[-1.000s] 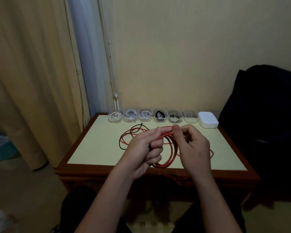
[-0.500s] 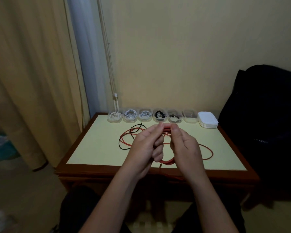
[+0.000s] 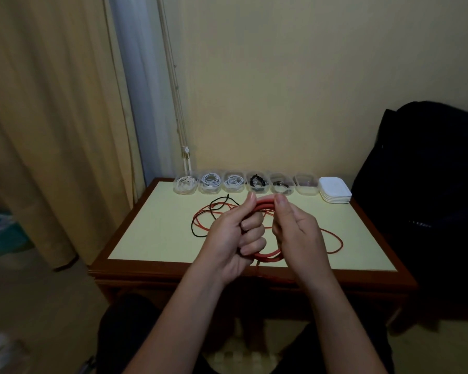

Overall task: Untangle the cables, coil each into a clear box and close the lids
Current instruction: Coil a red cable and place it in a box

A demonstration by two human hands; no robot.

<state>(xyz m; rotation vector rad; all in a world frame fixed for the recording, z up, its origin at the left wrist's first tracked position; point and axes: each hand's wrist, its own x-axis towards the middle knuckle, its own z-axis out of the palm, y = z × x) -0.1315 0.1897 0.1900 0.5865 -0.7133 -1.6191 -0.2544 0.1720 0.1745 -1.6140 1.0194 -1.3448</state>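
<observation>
Red cable (image 3: 266, 205) now sits as a small, thick coil held up over the near edge of the table (image 3: 152, 225). Compared with a second ago, its hanging loop is tighter and the hands are closer together, so another turn seems to have been wound on. The left hand (image 3: 233, 238) has its fingers curled round the bundle. The right hand (image 3: 297, 233) pinches the top strands between thumb and fingers. A long tail of the cable lies loose on the tabletop to the right. On the left it crosses the black cable (image 3: 193, 228), so I judge that coiling is only partway done and the two cables are not yet separated. At the back edge, five of the clear boxes (image 3: 305, 183) hold cables, the sixth looks empty, and the white lids (image 3: 335, 193) are stacked beside it. No brand, label or writing can be read.
</observation>
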